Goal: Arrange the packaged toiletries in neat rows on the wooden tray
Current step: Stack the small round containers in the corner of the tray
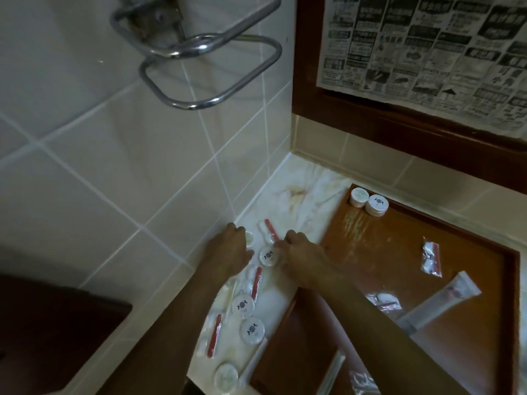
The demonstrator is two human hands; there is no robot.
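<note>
The wooden tray [370, 252] lies on the right of the marble counter. In its far left corner stand two round packets [377, 205]. A red-and-white sachet [431, 258], a tube [456, 289] and another sachet [383, 300] lie loose on it. Both hands are on the counter left of the tray. My left hand [231, 246] curls its fingers over a pale round packet [249, 238]. My right hand [302, 252] pinches a round printed packet [269, 255] between finger and thumb. A red-striped packet [271, 232] lies just beyond it.
More packets lie along the counter [299, 189] nearer me: round ones [243, 305] [252, 329] [226, 374], red-striped ones [256, 283] [214, 334] and a long white one [253, 363]. A tiled wall [128, 166] rises on the left with a chrome rail [211, 78].
</note>
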